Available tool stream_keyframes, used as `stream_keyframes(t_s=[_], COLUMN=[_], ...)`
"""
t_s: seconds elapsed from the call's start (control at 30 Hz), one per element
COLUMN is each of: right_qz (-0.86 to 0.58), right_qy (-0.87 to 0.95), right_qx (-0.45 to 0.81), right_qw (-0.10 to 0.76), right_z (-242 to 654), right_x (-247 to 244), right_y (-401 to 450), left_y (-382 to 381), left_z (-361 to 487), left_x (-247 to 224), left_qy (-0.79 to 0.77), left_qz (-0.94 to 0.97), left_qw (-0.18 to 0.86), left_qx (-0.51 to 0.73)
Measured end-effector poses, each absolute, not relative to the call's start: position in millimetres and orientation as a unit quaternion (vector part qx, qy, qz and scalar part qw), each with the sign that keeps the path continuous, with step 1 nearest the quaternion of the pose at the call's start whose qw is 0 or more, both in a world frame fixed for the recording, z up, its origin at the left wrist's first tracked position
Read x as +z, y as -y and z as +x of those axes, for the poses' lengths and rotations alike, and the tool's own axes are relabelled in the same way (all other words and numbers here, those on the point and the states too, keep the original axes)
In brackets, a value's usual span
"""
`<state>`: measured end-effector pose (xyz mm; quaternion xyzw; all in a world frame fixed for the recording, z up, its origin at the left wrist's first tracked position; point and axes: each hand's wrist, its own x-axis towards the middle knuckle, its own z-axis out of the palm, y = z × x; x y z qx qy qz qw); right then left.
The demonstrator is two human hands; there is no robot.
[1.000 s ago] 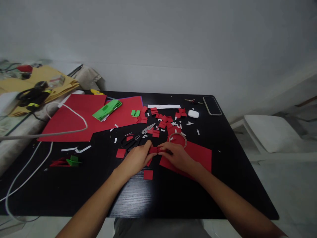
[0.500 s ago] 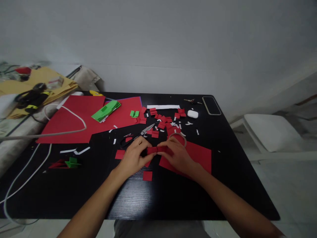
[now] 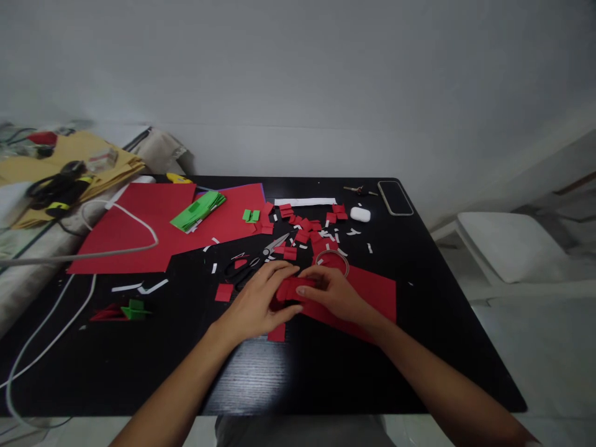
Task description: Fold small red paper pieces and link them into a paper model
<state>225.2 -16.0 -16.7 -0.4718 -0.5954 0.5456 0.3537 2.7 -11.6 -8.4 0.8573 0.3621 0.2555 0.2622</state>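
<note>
In the middle of the table, a folded red paper piece (image 3: pixel 293 289) is between my two hands. My right hand (image 3: pixel 336 294) pinches its right side, with the thumb in front. My left hand (image 3: pixel 258 303) is around its left side, thumb and fingers apart; whether they touch it is partly hidden. A red paper square (image 3: pixel 224 292) lies left of my left hand, and another red piece (image 3: pixel 276 333) lies under its thumb. Black-handled scissors (image 3: pixel 266 253) lie just beyond my left hand. A tape roll (image 3: pixel 347 263) rests on a red sheet (image 3: pixel 372 298) beside my right hand.
Cut red pieces (image 3: pixel 302 236) and white scraps are scattered at the back. Large red sheets (image 3: pixel 139 236), green strips (image 3: pixel 198 211) and a folded red-and-green piece (image 3: pixel 133 310) are at left, near loose cables (image 3: pixel 60 347). A phone (image 3: pixel 395 197), white case (image 3: pixel 360 214) and keys (image 3: pixel 360 190) lie back right.
My left hand has loosened its pinch, its thumb and fingers spreading apart. The folded red piece has turned, showing a wider face, and my right thumb now lies over its front.
</note>
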Motion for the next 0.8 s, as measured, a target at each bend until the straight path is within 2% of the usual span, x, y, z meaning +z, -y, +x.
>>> stream_keyframes(t_s=[0.2,0.43,0.8], right_qz=[-0.460,-0.479,-0.463], right_qy=[0.555,0.556,0.502], right_qx=[0.609,0.602,0.645], right_qw=[0.332,0.315,0.343], right_z=[225.4,225.2,228.6], right_x=[-13.0,-14.7,-16.5], right_y=[14.5,14.7,13.7], left_y=[11.6,13.7,16.1], left_z=[4.2,4.8,10.6], left_x=[-6.2,-5.8,-2.3], left_qy=[-0.324,-0.347,-0.365], left_qz=[0.880,0.886,0.882], left_qw=[0.252,0.228,0.238], left_qx=[0.239,0.206,0.177])
